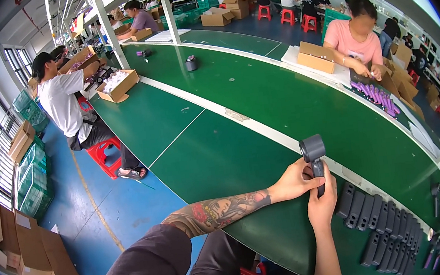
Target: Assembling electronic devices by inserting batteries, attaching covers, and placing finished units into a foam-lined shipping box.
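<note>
Both hands meet over the near edge of the green tabletop [258, 95], holding one small dark grey handheld device [314, 156] upright between them. The left hand [295, 180] comes in from the tattooed forearm and wraps the lower handle from the left, fingers curled shut on it. The right hand [322, 202] rises from below and closes on the same handle from the right, its thumb laid along the shaft. Only the blocky round head of the device stands clear above the fingers; the handle is almost wholly covered by the two grips, so its shape and lower end cannot be made out.

Just right of the right hand, and a little below it, a row of dark grey handle pieces [387, 221] lies side by side on the tabletop, running toward the lower right, where the dark rim of the view cuts it off. Farther right of that, near the rim, a few dark small parts [437, 197] lie, too small and too bent by the lens to identify.

Well beyond the hands, across the tabletop, a person in a pink shirt [353, 41] works beside a brown cardboard box [315, 57] and a cluster of purple pieces [375, 95].
</note>
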Action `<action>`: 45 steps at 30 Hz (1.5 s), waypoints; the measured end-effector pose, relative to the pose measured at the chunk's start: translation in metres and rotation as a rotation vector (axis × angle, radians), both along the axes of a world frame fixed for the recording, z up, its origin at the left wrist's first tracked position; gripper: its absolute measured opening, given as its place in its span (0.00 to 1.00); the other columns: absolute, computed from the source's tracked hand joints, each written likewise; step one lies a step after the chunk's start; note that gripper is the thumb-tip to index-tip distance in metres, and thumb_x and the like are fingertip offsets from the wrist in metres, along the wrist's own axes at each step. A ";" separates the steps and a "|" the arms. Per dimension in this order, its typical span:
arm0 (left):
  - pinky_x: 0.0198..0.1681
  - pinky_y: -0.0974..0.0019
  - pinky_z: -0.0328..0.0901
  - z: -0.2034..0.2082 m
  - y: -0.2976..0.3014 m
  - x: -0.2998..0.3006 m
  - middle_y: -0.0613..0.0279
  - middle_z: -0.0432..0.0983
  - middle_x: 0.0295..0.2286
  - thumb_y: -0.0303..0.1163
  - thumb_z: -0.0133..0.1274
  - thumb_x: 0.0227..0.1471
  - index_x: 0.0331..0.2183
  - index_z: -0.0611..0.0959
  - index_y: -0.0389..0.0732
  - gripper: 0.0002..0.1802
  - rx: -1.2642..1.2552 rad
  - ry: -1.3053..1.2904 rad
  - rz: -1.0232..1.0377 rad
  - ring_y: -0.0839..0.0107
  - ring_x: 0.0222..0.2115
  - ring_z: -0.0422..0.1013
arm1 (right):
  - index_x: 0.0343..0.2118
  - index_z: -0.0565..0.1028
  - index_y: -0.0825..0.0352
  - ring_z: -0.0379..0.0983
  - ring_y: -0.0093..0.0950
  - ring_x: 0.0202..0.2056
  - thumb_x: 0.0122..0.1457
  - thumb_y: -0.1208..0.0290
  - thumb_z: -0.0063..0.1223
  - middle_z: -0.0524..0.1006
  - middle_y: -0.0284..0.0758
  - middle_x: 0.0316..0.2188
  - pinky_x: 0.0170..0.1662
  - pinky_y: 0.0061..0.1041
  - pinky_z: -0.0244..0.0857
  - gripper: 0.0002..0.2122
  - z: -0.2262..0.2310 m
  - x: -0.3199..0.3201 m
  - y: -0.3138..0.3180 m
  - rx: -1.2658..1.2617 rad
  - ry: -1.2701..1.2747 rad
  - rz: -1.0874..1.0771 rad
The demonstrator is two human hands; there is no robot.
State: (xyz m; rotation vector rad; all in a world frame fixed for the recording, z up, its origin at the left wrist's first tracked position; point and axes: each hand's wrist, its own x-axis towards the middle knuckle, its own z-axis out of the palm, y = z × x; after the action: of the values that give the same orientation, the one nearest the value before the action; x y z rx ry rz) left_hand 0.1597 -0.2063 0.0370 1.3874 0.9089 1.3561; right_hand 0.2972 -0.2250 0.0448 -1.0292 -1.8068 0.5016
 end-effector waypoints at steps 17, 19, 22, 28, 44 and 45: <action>0.33 0.72 0.69 0.009 -0.003 0.007 0.60 0.77 0.29 0.31 0.51 0.62 0.39 0.81 0.33 0.10 -0.030 -0.091 -0.011 0.75 0.28 0.72 | 0.54 0.71 0.71 0.71 0.24 0.27 0.69 0.66 0.44 0.77 0.38 0.35 0.32 0.20 0.65 0.16 0.011 0.029 -0.007 -0.594 0.651 0.219; 0.32 0.73 0.69 0.005 -0.006 0.005 0.62 0.77 0.30 0.32 0.47 0.64 0.41 0.82 0.35 0.13 -0.065 -0.083 0.021 0.76 0.27 0.71 | 0.51 0.72 0.70 0.67 0.22 0.24 0.70 0.60 0.41 0.77 0.38 0.35 0.27 0.19 0.61 0.18 0.017 0.030 -0.011 -0.691 0.769 0.264; 0.33 0.76 0.66 0.016 0.003 -0.023 0.63 0.76 0.30 0.28 0.44 0.64 0.46 0.82 0.35 0.15 -0.108 -0.094 -0.008 0.77 0.27 0.69 | 0.54 0.69 0.68 0.61 0.19 0.17 0.71 0.57 0.41 0.76 0.37 0.32 0.21 0.18 0.55 0.19 0.013 0.019 0.009 -0.925 1.057 0.493; 0.34 0.74 0.65 0.010 0.010 -0.043 0.64 0.74 0.26 0.30 0.41 0.67 0.45 0.81 0.36 0.15 -0.079 -0.070 0.034 0.77 0.27 0.68 | 0.49 0.72 0.70 0.59 0.17 0.16 0.70 0.58 0.46 0.78 0.37 0.32 0.21 0.16 0.52 0.18 0.010 0.002 0.022 -1.013 1.145 0.555; 0.32 0.75 0.62 0.011 0.066 -0.081 0.65 0.73 0.25 0.26 0.40 0.62 0.44 0.81 0.32 0.16 -0.105 0.106 0.000 0.76 0.25 0.66 | 0.34 0.77 0.64 0.74 0.37 0.35 0.49 0.82 0.49 0.79 0.35 0.32 0.39 0.32 0.68 0.10 -0.020 -0.073 0.073 0.030 0.130 -0.084; 0.33 0.75 0.62 0.004 0.073 -0.091 0.65 0.73 0.25 0.29 0.40 0.62 0.45 0.80 0.32 0.17 -0.096 0.168 0.032 0.77 0.26 0.65 | 0.31 0.78 0.63 0.74 0.38 0.34 0.48 0.81 0.51 0.79 0.36 0.31 0.39 0.33 0.67 0.09 -0.018 -0.083 0.077 0.005 0.214 -0.124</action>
State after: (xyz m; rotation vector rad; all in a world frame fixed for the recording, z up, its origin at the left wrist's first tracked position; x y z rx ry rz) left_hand 0.0688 -0.1332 0.0412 1.4342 1.0972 1.2164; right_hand 0.2138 -0.1483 0.0264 -1.0365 -1.5445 0.5108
